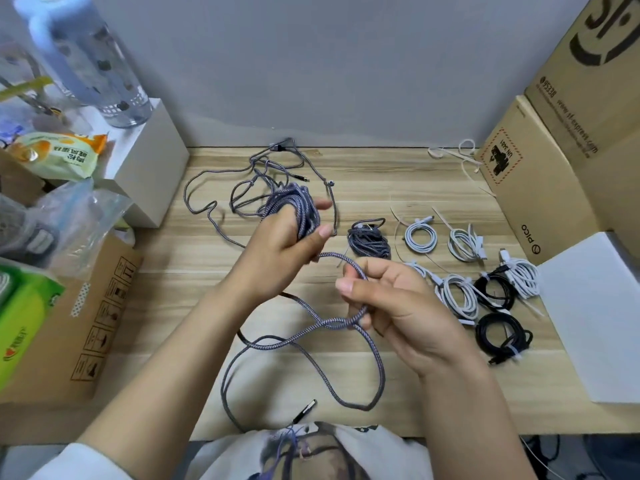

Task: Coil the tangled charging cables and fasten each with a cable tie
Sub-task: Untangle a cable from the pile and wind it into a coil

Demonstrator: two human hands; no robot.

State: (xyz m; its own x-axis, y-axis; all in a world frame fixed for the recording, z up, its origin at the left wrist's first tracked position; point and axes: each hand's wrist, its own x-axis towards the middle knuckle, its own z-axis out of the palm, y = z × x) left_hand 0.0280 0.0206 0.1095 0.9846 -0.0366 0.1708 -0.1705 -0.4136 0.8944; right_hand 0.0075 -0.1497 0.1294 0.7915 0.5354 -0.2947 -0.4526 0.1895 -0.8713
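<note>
My left hand [277, 251] grips a bundle of grey braided cable [298, 209] wound in loops around its fingers, held above the wooden desk [398, 174]. From that bundle a strand runs to my right hand [391, 306], whose fingers curl round the loose cable [311, 327]. The strand loops down over the desk front and ends in a dark plug [304, 410]. Behind the bundle more grey cable [249, 174] lies tangled on the desk. A tied grey coil [369, 240] sits to the right.
Several tied white coils [420, 237] and black coils [502, 337] lie at the right. Loose cable ties [460, 154] lie near the back wall. Cardboard boxes [540, 188] and a white sheet [595, 306] border the right; a white box [152, 168], a bottle [93, 57] and bags stand left.
</note>
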